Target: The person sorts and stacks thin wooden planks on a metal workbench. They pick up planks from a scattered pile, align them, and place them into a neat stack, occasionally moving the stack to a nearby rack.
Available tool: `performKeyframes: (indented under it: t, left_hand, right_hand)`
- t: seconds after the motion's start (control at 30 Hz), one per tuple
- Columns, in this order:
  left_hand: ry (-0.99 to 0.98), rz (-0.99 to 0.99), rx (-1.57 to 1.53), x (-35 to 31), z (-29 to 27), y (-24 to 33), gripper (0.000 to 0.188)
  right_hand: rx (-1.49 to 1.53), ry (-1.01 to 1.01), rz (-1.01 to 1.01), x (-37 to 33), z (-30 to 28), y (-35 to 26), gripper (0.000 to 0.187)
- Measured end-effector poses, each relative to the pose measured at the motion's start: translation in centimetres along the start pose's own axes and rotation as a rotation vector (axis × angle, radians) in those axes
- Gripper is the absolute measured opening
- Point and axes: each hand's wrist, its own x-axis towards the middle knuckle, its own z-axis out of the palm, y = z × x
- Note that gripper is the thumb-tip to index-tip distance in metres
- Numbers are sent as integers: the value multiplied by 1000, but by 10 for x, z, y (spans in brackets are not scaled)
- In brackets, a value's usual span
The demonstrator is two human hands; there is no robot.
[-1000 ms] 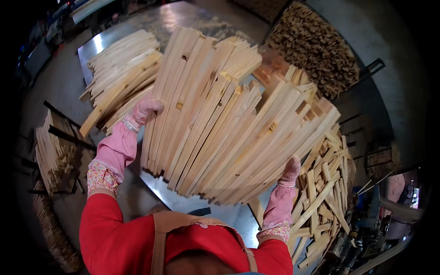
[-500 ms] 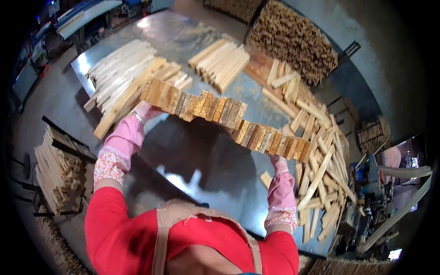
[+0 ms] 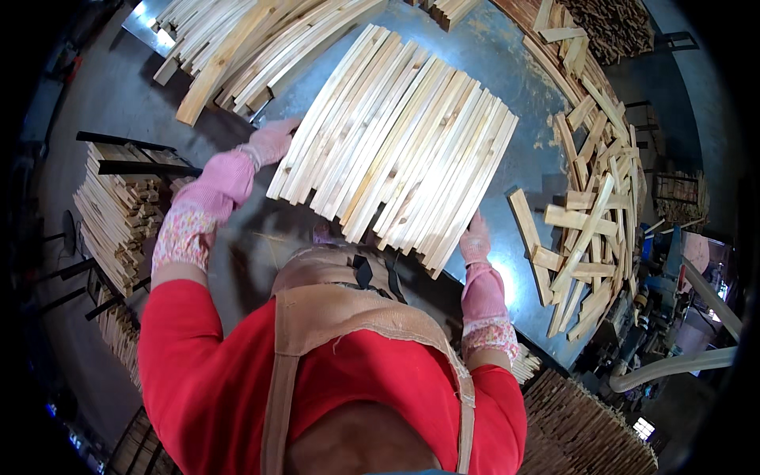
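Observation:
A row of pale wooden slats [image 3: 396, 142], packed side by side, shows its long faces in front of me at the near side of the metal table [image 3: 522, 166]. Its near ends are uneven, and I cannot tell whether it rests fully on the tabletop. My left hand [image 3: 273, 142], in a pink glove, grips the row's left side, its fingertips partly hidden behind the outer slat. At the lower right corner my right hand [image 3: 475, 240], gloved the same way, holds the opposite side, with its fingers mostly hidden. Between them the slats are squeezed together.
Another batch of slats [image 3: 237, 47] lies at the far left of the table. Loose short wood pieces [image 3: 590, 229] are heaped along the right side. A rack of slats [image 3: 119, 214] stands on the left, and stacked wood [image 3: 582, 423] is at the lower right.
The row of slats has tipped from showing me its cut ends to showing its long faces. Both hands still hold its sides. My view has shifted closer to the table's near edge.

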Motion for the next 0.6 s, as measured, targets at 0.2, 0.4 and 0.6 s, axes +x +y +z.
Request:
performKeyframes:
  t: [0.2,0.4,0.6]
  left_hand:
    - [48,-202,-56,11,-7,29,53]
    - [67,-293,226,40,-73,68,52]
    - [135,-325,518,47,-143,157,56]
  right_hand:
    - [598,-15,-77,3,-2,-20,69]
    - [614,2,-39,17,-14,-78,60]
    - [1063,26,6,59,9,-61,59]
